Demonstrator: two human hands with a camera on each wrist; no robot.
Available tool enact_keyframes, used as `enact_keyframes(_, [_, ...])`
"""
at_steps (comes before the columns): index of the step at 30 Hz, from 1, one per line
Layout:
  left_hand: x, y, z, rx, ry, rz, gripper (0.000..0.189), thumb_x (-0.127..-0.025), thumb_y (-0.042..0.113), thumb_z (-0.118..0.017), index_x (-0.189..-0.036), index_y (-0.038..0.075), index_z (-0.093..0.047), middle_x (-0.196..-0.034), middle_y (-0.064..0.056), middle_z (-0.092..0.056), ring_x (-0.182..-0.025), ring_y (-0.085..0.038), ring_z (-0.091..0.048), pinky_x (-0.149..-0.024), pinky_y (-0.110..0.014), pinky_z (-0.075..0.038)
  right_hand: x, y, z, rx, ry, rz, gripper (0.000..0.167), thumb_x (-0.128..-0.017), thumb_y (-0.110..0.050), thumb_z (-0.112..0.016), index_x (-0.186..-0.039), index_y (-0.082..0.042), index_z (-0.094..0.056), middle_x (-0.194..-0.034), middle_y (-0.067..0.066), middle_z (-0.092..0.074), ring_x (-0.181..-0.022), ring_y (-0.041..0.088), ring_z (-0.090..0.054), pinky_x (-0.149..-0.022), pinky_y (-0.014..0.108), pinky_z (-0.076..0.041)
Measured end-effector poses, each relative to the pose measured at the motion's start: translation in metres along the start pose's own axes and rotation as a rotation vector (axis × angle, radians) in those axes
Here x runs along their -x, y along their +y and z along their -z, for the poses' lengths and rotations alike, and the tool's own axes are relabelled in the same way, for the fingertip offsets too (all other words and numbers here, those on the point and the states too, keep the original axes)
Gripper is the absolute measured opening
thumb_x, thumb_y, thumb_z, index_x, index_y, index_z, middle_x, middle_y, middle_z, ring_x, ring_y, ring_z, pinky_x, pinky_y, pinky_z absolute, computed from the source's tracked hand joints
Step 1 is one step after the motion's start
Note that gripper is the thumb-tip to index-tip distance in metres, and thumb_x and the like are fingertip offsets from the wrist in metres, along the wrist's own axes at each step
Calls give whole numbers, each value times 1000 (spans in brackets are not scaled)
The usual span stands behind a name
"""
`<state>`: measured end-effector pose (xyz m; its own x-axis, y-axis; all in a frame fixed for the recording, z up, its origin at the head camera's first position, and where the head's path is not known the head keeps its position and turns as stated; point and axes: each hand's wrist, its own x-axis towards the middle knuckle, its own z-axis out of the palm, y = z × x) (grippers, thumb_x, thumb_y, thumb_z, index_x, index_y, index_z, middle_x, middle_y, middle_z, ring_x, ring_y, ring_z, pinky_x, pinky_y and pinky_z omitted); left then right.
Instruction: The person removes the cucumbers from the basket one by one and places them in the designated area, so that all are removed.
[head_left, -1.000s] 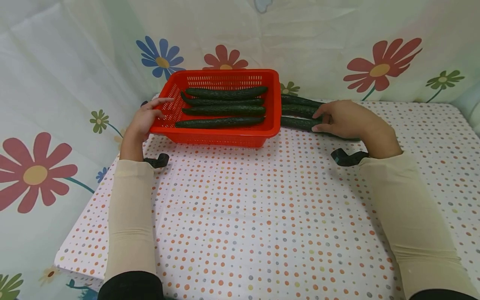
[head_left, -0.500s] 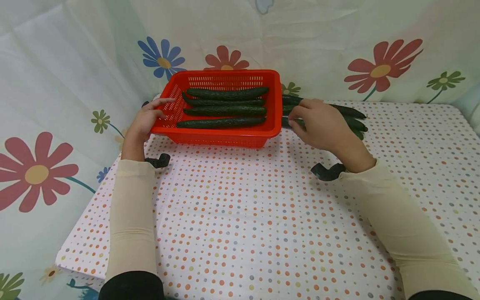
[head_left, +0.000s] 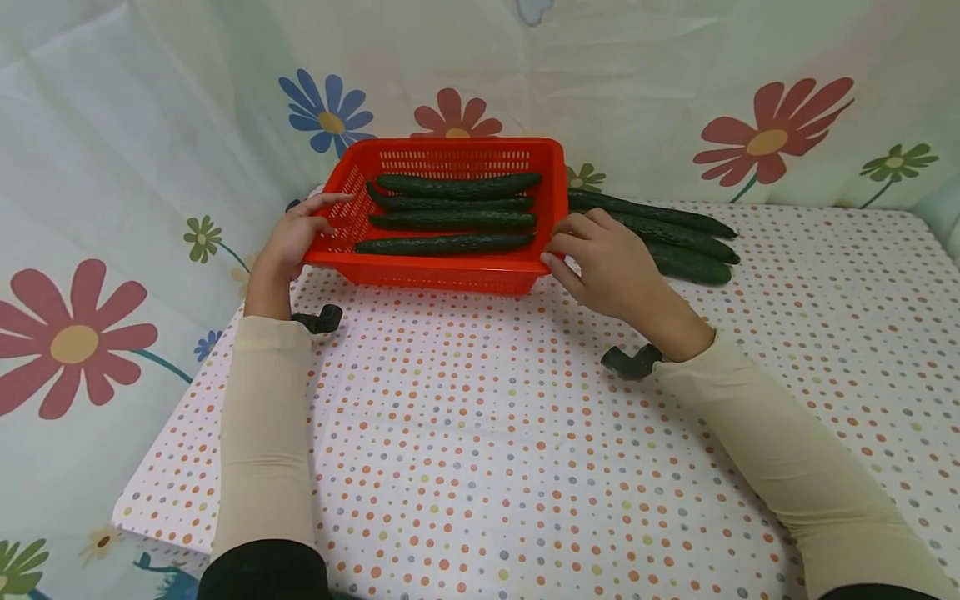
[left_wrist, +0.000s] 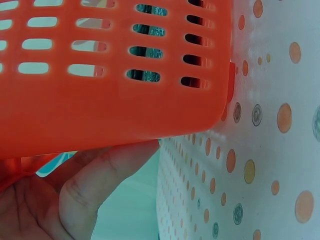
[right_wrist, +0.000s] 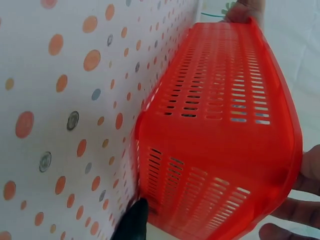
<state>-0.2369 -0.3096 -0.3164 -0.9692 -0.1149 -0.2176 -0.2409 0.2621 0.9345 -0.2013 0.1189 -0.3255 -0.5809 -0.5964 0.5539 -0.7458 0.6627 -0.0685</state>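
A red plastic basket [head_left: 442, 265] with slotted walls sits at the back of the table, several cucumbers [head_left: 453, 220] lying lengthwise in it. My left hand [head_left: 288, 237] grips its left rim, fingers over the edge; the left wrist view shows the thumb [left_wrist: 95, 182] against the outside wall. At the front right corner, my right hand [head_left: 603, 267] holds the rim between thumb and fingers. The right wrist view has these fingers [right_wrist: 302, 212] at the rim. Three more cucumbers [head_left: 675, 236] lie beside the basket on the right, partly hidden behind my right hand.
A white cloth with coloured dots covers the table [head_left: 465, 433]. Right behind the basket stands a pale curtain [head_left: 615, 92] printed with flowers, which also runs down the left side. Black wrist cameras [head_left: 632, 362] stick out beneath both wrists.
My right hand has moved left from over the loose cucumbers to the basket's right rim and taken hold there. My left hand, the basket and the cucumbers have stayed in place.
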Motion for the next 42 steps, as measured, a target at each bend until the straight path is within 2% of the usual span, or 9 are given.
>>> enact_keyframes(6, [-1,0,0,5,6,7,52,-96,8,-40,-137,35,-57,-152,-7,-34,-112,-23,-54,-67,-24,-59,-3,-4,2,9,-15,-41,18,-91,-20,-67,-95,-3,-73,-103,14,-67,-93,31,-56,-80,42,-54])
enact_keyframes(12, [-2,1,-2,-10,13,9,52,-96,8,-40,-138,35,-56,-153,-7,-34,-115,-24,-53,-67,-22,-59,-7,-10,8,-18,-100,-147,18,-91,-20,-68,-97,-5,-74,-107,13,-69,-96,32,-55,-78,44,-54])
enact_keyframes(15, [-2,2,-2,-27,10,-6,51,-97,9,-41,-138,36,-56,-154,-6,-34,-119,-26,-51,-68,-22,-59,-10,-10,8,-45,-139,-216,22,-91,-21,-68,-106,-5,-71,-112,14,-67,-97,32,-54,-79,45,-53])
enact_keyframes(19, [-4,1,-3,-26,8,-8,50,-97,10,-42,-138,37,-56,-154,-7,-34,-122,-27,-50,-68,-22,-59,-16,-9,4,-64,-160,-258,39,-92,-25,-67,-125,-4,-61,-121,16,-63,-97,32,-51,-83,45,-49])
enact_keyframes(22, [-4,0,-1,-4,10,1,50,-97,9,-41,-137,36,-57,-153,-7,-34,-120,-27,-52,-68,-23,-59,-23,-9,0,-61,-166,-258,47,-92,-28,-67,-132,-5,-56,-120,17,-64,-96,33,-51,-84,46,-46])
enact_keyframes(26, [-3,-2,1,12,7,-4,50,-97,9,-41,-136,35,-58,-153,-8,-35,-117,-26,-54,-68,-24,-59,-35,-10,-3,-52,-205,-268,51,-92,-29,-67,-135,-6,-54,-107,15,-67,-96,32,-51,-82,45,-46])
enact_keyframes(29, [-2,-2,1,14,9,-9,50,-96,8,-41,-136,35,-58,-152,-8,-35,-115,-25,-54,-67,-24,-59,-47,-10,-5,-75,-272,-285,54,-91,-28,-69,-138,-7,-52,-100,14,-66,-92,30,-53,-81,43,-47])
enact_keyframes(34, [0,0,2,17,13,-2,51,-96,8,-42,-137,33,-58,-152,-7,-35,-116,-25,-53,-67,-24,-60,-62,-10,-5,-125,-393,-296,60,-88,-26,-73,-140,-8,-49,-102,13,-62,-89,26,-56,-83,40,-52])
enact_keyframes(42, [0,2,0,13,17,16,51,-96,8,-42,-137,34,-58,-154,-7,-33,-112,-23,-55,-67,-23,-59,-73,-10,-10,-57,-424,-187,53,-87,-23,-74,-135,-10,-55,-106,14,-67,-92,27,-61,-85,42,-55])
